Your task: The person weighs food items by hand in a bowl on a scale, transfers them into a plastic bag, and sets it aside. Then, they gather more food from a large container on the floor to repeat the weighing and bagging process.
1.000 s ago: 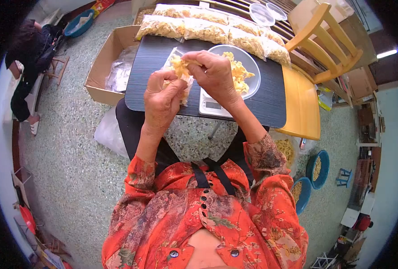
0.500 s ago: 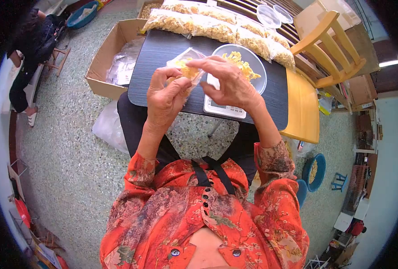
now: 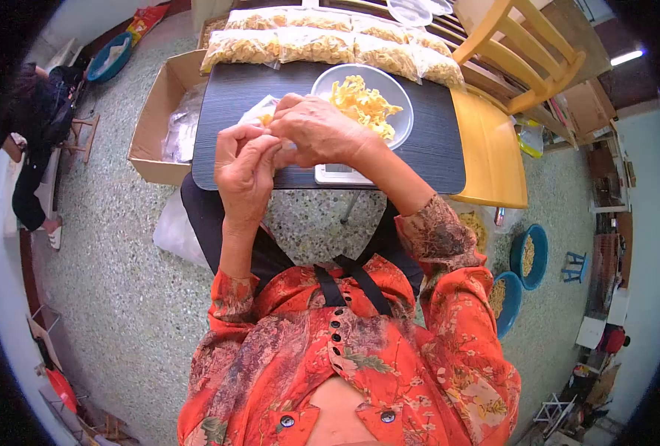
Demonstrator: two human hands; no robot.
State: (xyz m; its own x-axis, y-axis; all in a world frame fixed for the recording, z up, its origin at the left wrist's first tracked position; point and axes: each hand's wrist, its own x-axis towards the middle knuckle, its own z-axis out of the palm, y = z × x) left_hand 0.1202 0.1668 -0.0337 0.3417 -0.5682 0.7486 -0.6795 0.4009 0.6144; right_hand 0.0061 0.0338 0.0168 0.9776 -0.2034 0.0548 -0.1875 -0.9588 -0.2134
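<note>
My left hand (image 3: 244, 163) is closed on the near edge of a small clear plastic bag (image 3: 254, 114) with some yellow pieces in it. My right hand (image 3: 316, 130) meets it at the same edge, fingers pinched together on the bag; the fingertips partly hide one another. Just right of the hands, a translucent bowl (image 3: 403, 128) holds curly yellow dried pieces (image 3: 363, 105). Beneath the bowl, the front of a white kitchen scale (image 3: 336, 175) shows, partly covered by my right wrist.
Filled clear bags (image 3: 315, 46) line the back of the dark table (image 3: 434, 160). A cardboard box (image 3: 151, 141) with plastic bags stands left, a wooden chair (image 3: 527, 44) right. Blue tubs (image 3: 539, 256) sit on the floor. Another person (image 3: 43, 126) is at far left.
My right hand has come left and closed at the bag's edge beside my left hand; before, its fingers were spread over the bag. The view has shifted slightly.
</note>
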